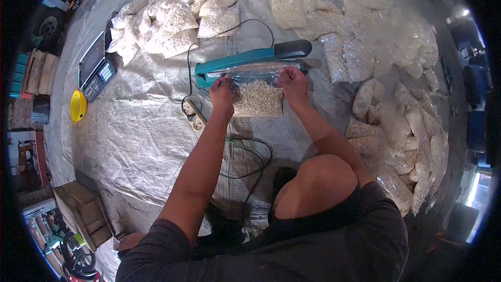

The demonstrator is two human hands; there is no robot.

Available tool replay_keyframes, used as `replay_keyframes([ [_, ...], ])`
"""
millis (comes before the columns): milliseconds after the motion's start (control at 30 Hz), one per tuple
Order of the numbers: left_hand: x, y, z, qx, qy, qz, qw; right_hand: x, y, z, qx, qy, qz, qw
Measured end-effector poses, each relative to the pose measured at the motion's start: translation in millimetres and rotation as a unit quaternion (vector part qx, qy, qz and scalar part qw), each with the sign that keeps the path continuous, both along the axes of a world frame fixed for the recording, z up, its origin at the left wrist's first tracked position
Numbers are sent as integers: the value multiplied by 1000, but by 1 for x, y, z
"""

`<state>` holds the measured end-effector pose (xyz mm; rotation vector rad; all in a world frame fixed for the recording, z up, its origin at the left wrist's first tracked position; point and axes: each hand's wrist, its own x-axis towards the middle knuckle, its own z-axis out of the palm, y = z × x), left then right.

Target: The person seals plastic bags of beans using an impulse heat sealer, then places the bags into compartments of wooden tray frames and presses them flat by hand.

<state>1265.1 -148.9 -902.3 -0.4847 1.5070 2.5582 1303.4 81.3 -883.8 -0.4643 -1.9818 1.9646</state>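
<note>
A clear plastic bag [258, 99] filled with small pale pieces lies in front of me on the sheet. My left hand [222, 94] pinches the left corner of its open end, and my right hand [293, 84] pinches the right corner. Between my hands the empty top of the bag is stretched across the bed of a teal impulse sealer [235, 61]. The sealer's arm, with its black handle [293, 48], is raised just beyond the bag. I cannot make out what the pale pieces are.
Filled bags are heaped at the back left [177, 18] and along the right [402, 141]. A scale [98, 73] and a yellow bowl [78, 106] stand at the left. A power strip [194, 116] and a green cable [261, 151] lie near my arms. A wooden crate [83, 211] sits lower left.
</note>
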Motion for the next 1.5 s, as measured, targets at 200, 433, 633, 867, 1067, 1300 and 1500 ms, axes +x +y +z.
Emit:
replay_keyframes([
  [200, -2, 3, 12, -92, -30, 34, 995, -11, 9, -15, 99, -41, -37, 994],
  [433, 5, 3, 12, -83, -28, -3, 996, 2, -2, -9, 123, 8, -63, 990],
  [633, 1, 8, 26, -47, -14, 20, 999, 3, 16, 0, 138, -2, -1, 990],
  [867, -20, 2, 4, -33, -50, -20, 998, -11, 20, 5, 182, -23, -25, 983],
  [1067, -4, 1, 1, -14, -17, -39, 999, -11, 17, 15, 283, -20, -47, 958],
  [1300, 12, 6, -1, -39, 43, -21, 998, -1, 11, 25, 295, 12, -56, 954],
  [1500, 5, 6, 17, -120, 52, -6, 991, -3, 16, 22, 407, 54, -73, 909],
])
